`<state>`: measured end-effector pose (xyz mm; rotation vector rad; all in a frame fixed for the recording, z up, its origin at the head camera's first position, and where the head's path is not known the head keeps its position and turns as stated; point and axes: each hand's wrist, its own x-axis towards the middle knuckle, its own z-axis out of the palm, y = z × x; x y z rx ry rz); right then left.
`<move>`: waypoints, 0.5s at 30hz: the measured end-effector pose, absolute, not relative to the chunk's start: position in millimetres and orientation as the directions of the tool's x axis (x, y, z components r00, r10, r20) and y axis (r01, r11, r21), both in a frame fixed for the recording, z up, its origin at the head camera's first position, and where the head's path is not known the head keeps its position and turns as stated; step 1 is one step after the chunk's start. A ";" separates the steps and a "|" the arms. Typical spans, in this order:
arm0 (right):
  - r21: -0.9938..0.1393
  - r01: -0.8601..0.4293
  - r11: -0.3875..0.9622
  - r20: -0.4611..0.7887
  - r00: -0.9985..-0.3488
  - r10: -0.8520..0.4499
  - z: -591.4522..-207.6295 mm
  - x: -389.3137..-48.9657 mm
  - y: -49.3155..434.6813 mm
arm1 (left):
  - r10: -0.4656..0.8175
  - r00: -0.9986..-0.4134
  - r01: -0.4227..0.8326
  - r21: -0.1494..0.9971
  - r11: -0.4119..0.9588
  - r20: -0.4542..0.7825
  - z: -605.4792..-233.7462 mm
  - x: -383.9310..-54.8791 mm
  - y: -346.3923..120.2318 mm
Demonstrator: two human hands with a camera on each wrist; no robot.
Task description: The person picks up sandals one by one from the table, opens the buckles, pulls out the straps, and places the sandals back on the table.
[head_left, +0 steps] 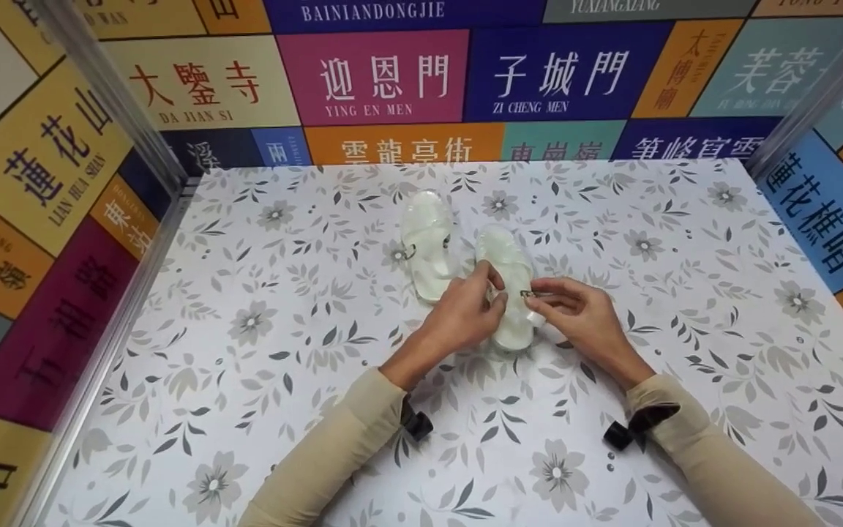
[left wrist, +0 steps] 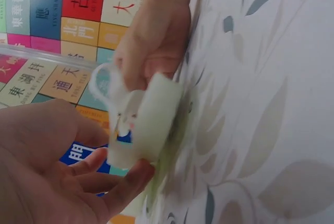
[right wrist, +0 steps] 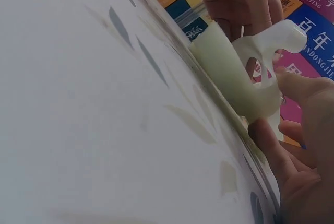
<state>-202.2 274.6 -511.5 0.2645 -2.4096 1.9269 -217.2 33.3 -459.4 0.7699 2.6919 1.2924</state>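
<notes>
A pale sandal (head_left: 513,306) lies beside its matching sandal (head_left: 426,238), the curled left hand (head_left: 467,307) gripping its left edge, probably to steady it while the right hand (head_left: 577,309) pinches the strap (head_left: 536,318) on its right.

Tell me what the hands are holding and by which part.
The right hand pinches the nearer pale sandal by its strap, near the buckle; whether the left hand, at its other side, grips it too cannot be told.
</notes>
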 end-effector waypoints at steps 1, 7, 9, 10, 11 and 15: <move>-0.962 -0.176 0.208 0.159 -0.982 -0.097 -510.5 -203.0 273.5 | 0.450 -0.875 0.418 0.747 0.516 0.179 -461.2 -217.5 35.0; -0.949 -0.242 0.204 0.233 -0.970 -0.066 -505.8 -209.3 269.5 | 0.380 -0.888 0.429 0.765 0.480 0.260 -467.8 -223.7 46.2; -0.951 -0.239 0.195 0.235 -0.971 -0.047 -505.6 -212.9 268.7 | 0.354 -0.893 0.428 0.763 0.484 0.277 -468.1 -226.4 51.3; -0.955 -0.235 0.182 0.233 -0.972 -0.036 -505.7 -215.1 268.4 | 0.343 -0.895 0.428 0.760 0.489 0.284 -468.1 -228.0 54.4; -0.958 -0.232 0.169 0.232 -0.973 -0.022 -505.7 -217.7 268.1 | 0.331 -0.897 0.429 0.755 0.496 0.292 -467.9 -229.9 57.7; -0.967 -0.222 0.123 0.225 -0.974 0.014 -505.5 -230.6 268.0 | 0.284 -0.897 0.439 0.746 0.501 0.338 -467.9 -241.4 71.0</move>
